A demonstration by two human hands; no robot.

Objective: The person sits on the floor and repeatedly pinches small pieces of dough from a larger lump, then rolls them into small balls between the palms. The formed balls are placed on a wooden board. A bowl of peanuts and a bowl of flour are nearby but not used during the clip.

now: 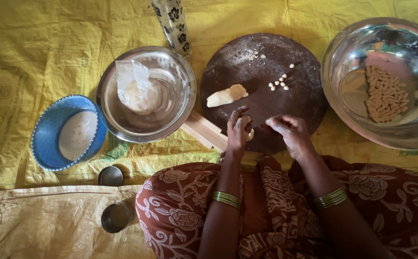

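A round dark wooden board (266, 52) lies on the yellow sheet. A pale roll of dough (226, 96) rests on its left part, and several tiny dough pellets (279, 82) lie near the middle. My left hand (237, 132) is closed on a small piece of dough (250, 134) at the board's near edge. Just to the right, my right hand (289, 130) pinches a tiny bit of dough at its fingertips. A ridged wooden comb (204, 129) sticks out at the board's left, beside my left hand.
A steel bowl (180, 76) holds a plastic-wrapped dough lump (136, 88). A large steel bowl (333, 72) at right holds several shaped dough pieces (386, 93). A blue bowl (48, 129) with flour, two small steel cups (110, 176), and a floral tumbler (171, 21) stand around.
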